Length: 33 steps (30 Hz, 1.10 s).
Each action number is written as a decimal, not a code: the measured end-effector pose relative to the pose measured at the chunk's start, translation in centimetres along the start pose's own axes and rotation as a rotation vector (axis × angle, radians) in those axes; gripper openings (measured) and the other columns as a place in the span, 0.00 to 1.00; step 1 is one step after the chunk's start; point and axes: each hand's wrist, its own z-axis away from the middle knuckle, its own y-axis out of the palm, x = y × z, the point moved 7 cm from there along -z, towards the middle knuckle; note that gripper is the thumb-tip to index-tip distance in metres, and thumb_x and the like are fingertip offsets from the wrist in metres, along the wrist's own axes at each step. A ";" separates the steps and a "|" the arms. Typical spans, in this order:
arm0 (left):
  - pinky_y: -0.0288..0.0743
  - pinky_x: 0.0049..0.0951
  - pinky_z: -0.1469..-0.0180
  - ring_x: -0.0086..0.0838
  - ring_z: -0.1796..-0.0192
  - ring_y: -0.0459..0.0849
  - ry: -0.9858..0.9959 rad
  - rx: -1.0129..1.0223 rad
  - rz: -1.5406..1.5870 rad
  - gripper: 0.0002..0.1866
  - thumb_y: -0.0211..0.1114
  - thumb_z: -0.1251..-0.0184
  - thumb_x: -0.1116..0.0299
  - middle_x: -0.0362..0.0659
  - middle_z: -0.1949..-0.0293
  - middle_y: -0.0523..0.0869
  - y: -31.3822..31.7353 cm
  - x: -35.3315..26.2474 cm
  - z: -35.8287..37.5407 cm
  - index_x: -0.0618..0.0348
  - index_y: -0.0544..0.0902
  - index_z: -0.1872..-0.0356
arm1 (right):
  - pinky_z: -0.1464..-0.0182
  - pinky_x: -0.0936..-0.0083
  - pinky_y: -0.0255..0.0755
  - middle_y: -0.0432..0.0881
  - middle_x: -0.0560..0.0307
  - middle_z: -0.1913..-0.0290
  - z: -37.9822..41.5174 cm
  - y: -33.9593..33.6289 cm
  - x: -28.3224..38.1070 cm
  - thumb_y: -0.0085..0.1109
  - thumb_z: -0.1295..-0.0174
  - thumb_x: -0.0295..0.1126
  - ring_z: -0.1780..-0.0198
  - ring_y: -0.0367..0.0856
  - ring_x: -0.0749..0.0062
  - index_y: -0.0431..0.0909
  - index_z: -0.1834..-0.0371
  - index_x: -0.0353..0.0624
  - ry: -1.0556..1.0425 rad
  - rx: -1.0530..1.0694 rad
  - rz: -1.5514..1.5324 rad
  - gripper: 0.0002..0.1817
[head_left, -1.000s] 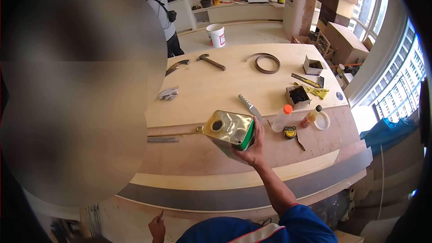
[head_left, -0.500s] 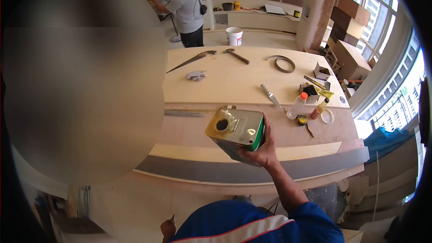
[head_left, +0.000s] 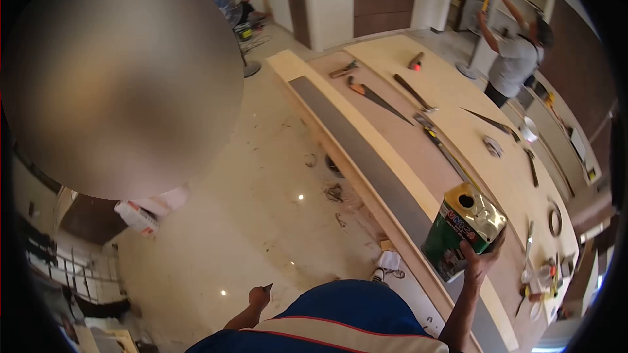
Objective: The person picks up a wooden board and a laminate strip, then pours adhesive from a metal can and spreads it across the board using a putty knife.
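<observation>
My right hand [head_left: 481, 263] is wrapped round a rectangular metal can [head_left: 445, 248], green with a gold-stained top and an uncapped round hole. The can is held up over the near strip of the workbench [head_left: 428, 183], tilted a little. Low in front of my body, over the floor, my left hand [head_left: 259, 298] is closed on a small dark pointed piece [head_left: 268, 287]; its kind is hidden in the fist. On the bench beyond the can lie a level [head_left: 448, 157], a handsaw [head_left: 379, 101], a hammer [head_left: 415, 93] and a crumpled glove [head_left: 492, 146].
A long grey strip [head_left: 363, 137] runs along the bench's near edge. At the right end are a tape roll [head_left: 555, 217] and several small bottles. One person [head_left: 513, 65] stands beyond the bench; another [head_left: 247, 10] crouches far back. Debris [head_left: 333, 191] lies on the floor.
My view has swung left, so the bench now runs diagonally on the right and more floor shows. The can's printed front has come into sight; both hands keep their holds.
</observation>
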 end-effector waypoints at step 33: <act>0.80 0.46 0.56 0.51 0.61 0.88 -0.384 -0.020 0.485 0.19 0.67 0.40 0.55 0.57 0.68 0.88 -19.9 -8.3 -32.9 0.64 0.88 0.65 | 0.26 0.64 0.59 0.67 0.43 0.30 -18.3 44.4 -4.2 0.77 0.73 0.32 0.30 0.66 0.56 0.51 0.21 0.33 -0.013 0.307 0.052 0.67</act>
